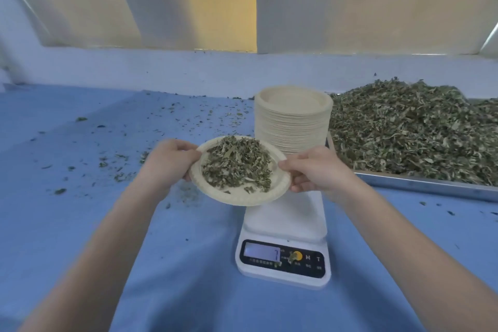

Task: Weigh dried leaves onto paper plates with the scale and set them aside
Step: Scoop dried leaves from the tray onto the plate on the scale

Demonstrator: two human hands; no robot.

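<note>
While both hands' fingers (188, 147) pinch a filled plate (239, 198) above the scale (283, 224), setting aside remains; stack (293, 121) awaits.

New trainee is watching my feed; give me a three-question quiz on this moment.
1. True or false: the filled plate rests on the scale.
2. Which hands hold it? A) left only B) right only C) both
3. Fill in: the plate stack stands left of the tray of ____.

Key: 1. False; it is lifted, left of the platform. 2. C; left hand and right hand pinch opposite rims. 3. Leaves.
</note>
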